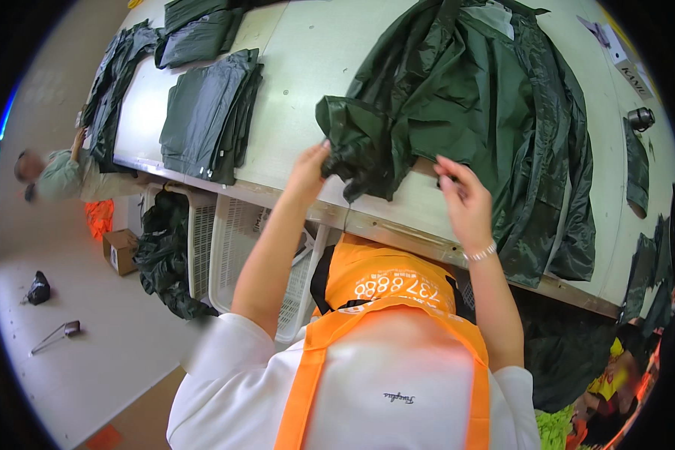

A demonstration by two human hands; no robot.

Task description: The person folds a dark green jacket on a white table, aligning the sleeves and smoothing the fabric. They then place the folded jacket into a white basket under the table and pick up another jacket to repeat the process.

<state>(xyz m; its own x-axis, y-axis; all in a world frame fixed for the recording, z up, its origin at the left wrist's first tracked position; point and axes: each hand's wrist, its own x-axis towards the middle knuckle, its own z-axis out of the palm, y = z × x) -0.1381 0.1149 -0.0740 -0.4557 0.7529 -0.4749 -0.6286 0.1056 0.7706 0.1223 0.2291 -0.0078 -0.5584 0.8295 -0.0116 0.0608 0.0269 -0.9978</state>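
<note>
A dark green jacket [465, 105] lies spread on the pale table in front of me, its front panels and long sleeves loosely arranged. My left hand [310, 169] is closed on the edge of a bunched jacket sleeve [352, 142], whose cuff end is turned up. Some of the fingers are hidden behind the cloth. Just off the jacket's lower edge, my right hand [466, 201] has its fingers curled together. A small dark thing shows between them, too little of it to name. A thin thread or cord hangs below the sleeve at the table edge.
Folded green garments [206, 112] are stacked at the left, with another pile [199, 34] behind. White plastic baskets [232, 255] stand below the table edge. A black flask-like object [641, 118] lies at the far right. Another person [64, 169] works at the left end.
</note>
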